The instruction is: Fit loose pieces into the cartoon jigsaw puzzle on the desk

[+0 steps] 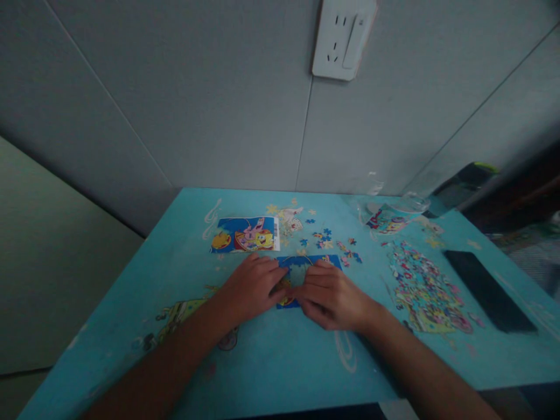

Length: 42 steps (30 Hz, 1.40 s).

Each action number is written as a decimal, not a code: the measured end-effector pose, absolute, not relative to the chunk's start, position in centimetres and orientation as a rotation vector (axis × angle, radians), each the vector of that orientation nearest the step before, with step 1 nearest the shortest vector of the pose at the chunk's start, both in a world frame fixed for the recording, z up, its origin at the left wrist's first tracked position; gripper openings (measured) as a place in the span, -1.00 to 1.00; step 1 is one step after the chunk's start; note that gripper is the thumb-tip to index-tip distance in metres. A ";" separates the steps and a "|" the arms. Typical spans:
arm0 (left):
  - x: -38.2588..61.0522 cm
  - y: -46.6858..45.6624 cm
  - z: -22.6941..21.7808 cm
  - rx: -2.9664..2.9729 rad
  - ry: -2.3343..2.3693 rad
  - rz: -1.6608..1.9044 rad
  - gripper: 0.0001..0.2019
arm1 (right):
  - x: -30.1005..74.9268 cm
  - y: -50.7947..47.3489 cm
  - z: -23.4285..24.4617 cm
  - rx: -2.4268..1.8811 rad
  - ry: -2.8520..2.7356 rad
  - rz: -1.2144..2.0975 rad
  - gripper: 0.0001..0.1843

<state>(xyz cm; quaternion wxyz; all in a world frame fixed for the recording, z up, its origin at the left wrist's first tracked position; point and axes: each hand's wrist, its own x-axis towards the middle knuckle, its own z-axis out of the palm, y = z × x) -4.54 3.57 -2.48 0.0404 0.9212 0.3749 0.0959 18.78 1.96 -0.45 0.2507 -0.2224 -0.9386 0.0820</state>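
Observation:
A partly assembled jigsaw puzzle (308,259) with blue borders lies on the table, and a gap in its middle shows the table surface. My left hand (254,286) is at the puzzle's left edge, with its thumb and fingers bent around that side. Over the right part of the puzzle, my right hand (330,294) is closed, fingertips bunched together near the left thumb. Whatever it pinches is hidden. Loose puzzle pieces (324,236) are scattered just beyond the puzzle. Behind my left hand lies a printed picture card (249,234) with cartoon figures on blue.
The light-blue patterned table (166,262) meets a grey wall with a socket (345,38). To the right are many small colourful pieces (424,291), a flat black object (487,291) and a clear container with a colourful print (391,219). A dark upright object (464,184) stands behind.

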 end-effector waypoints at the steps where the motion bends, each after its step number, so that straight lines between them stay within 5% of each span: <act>1: -4.5 3.6 -2.5 2.816 1.155 0.296 -0.69 | 18.8 2.0 -0.5 -0.614 -2.560 0.225 -0.76; 16: -4.4 3.7 -2.2 2.786 1.160 0.396 -0.68 | 21.7 8.2 -3.2 -1.670 -2.122 0.003 -0.70; 30: -4.5 3.7 -2.2 2.767 1.137 0.414 -0.63 | 22.4 9.8 -3.4 -1.716 -1.960 0.177 -0.77; 42: -4.6 3.6 -2.2 2.782 1.150 0.419 -0.62 | 19.7 4.1 -1.0 -1.171 -2.291 0.919 -0.80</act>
